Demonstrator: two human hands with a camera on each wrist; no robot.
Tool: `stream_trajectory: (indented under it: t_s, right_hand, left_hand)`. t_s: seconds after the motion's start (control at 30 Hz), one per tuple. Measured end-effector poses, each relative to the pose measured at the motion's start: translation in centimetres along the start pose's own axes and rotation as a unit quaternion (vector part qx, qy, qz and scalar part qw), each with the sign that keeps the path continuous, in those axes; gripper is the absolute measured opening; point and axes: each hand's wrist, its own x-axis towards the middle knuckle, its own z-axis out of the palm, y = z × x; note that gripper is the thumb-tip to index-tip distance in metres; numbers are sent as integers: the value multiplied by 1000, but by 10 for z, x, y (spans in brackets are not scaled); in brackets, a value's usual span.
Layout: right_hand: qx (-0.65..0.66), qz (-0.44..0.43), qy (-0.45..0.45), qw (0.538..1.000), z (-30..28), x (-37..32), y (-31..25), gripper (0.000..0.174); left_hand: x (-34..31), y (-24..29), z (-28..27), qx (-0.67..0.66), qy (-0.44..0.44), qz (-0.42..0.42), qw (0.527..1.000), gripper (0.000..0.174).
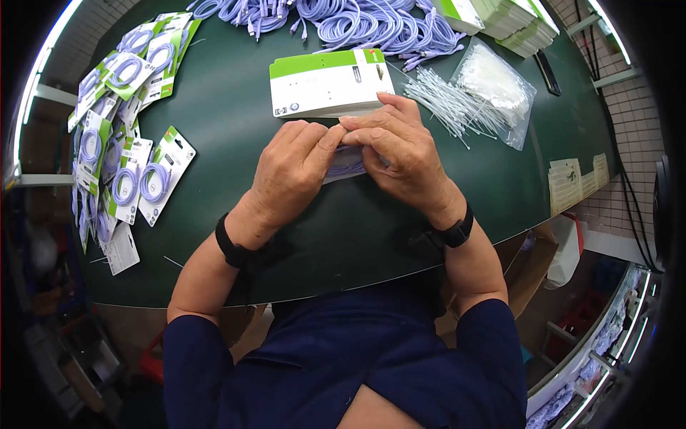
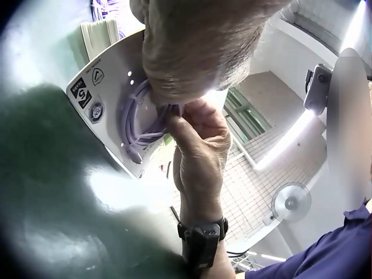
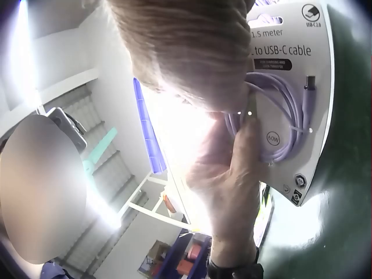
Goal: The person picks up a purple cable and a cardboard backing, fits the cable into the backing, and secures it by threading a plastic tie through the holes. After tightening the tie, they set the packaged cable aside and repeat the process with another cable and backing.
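Note:
In the head view a backing card with a coiled lilac USB-C cable (image 1: 346,166) is between the two hands, largely hidden under them. My left hand (image 1: 294,166) grips the card from the left, fingers bent and the fingertips meeting those of my right hand (image 1: 401,149). The right fingers also curl over the card, the thumb tucked below. In the right wrist view the card (image 3: 321,110) shows its printed face, and a white tie crosses the cable coil (image 3: 282,148). The left wrist view shows the coil (image 2: 131,119) lying against the card near the fingers.
A stack of blank-fronted green and white cards (image 1: 325,89) lies just beyond the hands. White cable ties (image 1: 446,104) and a plastic bag of ties (image 1: 496,82) are to the right. Finished-looking carded cables (image 1: 125,171) pile up at left; loose lilac cables (image 1: 364,25) at the back.

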Motion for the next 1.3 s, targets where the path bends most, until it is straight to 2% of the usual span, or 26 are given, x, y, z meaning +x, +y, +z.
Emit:
stream_trajectory:
  t_s: [0.07,0.2,0.33,0.57,0.83,0.93,1.1,1.3]
  right_hand:
    - [-8,-6,12,1000,2,-1,-1,31]
    - [-49,-27,50,997,-7,6,0,30]
    - [-70,-20,57,996,-12,3,-3,32]
    - [-42,-10,51,998,-3,0,4,33]
    - [-23,-11,53,998,-3,1,7,33]
    - [-52,-53,60,995,-2,1,8,33]
    - [-56,-50,64,995,-1,2,8,32]
    - [-61,-51,62,995,-1,1,7,30]
  left_hand:
    - [0,-1,-1,6,-5,-1,1000,41]
    - [7,-5,-4,18,52,44,997,38]
    - [10,0,-8,-25,74,19,997,36]
    - [7,-6,-12,-105,60,21,992,32]
    - [6,-10,-7,-86,78,33,993,26]
    - [6,-12,-5,-74,78,43,993,24]
    - [7,-11,-4,-70,75,39,994,22]
    - [10,-8,-7,-63,76,30,995,25]
